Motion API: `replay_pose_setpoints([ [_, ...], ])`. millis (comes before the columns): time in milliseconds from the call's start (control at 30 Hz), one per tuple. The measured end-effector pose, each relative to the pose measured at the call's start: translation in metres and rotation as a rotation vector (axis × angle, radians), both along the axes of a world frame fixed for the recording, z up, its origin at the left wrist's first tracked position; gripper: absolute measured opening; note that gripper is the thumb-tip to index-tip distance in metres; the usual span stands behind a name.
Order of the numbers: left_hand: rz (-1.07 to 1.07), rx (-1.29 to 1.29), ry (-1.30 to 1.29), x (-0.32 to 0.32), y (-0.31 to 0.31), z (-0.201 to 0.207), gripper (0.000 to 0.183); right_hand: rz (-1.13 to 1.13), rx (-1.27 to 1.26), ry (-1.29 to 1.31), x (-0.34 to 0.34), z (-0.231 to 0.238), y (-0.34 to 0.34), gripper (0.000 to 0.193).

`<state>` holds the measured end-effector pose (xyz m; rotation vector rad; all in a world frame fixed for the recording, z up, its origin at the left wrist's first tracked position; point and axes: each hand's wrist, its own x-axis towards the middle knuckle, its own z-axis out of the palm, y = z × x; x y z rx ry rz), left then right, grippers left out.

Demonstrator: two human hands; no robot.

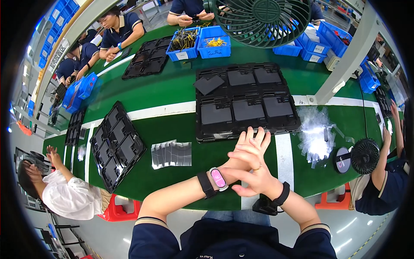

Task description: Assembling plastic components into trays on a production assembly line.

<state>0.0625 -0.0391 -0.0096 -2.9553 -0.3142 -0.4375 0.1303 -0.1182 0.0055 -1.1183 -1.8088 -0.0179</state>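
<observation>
My hands cross over each other above the near edge of the black tray (241, 93). My left hand (255, 141) stretches its fingers forward to the tray's front rim; whether it touches is unclear. Across its back lies my right hand (262, 180), fingers spread and thumb out, a ring on one finger. Neither hand holds an object. Flat dark grey square pieces (248, 110) sit in the tray's pockets, and one loose square (209, 84) lies askew at its far left. A smart band is on my left wrist, a black strap on my right.
Clear-film strips with grey pieces (171, 154) lie left of my hands, beside a tilted black tray (118, 146). Clear plastic film (317, 136) is heaped at right, near a small black fan (365, 156). Blue bins (214, 51), a large green fan (263, 19) and a metal post (345, 56) stand farther off. Other people sit around.
</observation>
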Motion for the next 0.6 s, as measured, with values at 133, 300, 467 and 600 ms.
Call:
replay_pose_setpoints([
  [133,-0.077,-0.391,-0.085,-0.004,0.016,0.013,0.054,-0.148,0.167,0.151,0.013,-0.006,0.002,0.024],
  [300,0.068,-0.617,-0.318,-0.056,0.051,0.05,0.035,-0.409,-0.248,0.131,0.025,0.014,-0.013,0.019],
  [467,0.354,-0.494,-0.113,-0.136,0.09,0.051,0.034,-0.473,-0.617,-0.129,0.014,0.002,-0.025,0.026],
  [600,0.441,-0.501,0.015,-0.16,0.089,0.038,0.038,-0.554,-0.559,-0.22,0.004,-0.007,-0.017,0.025],
])
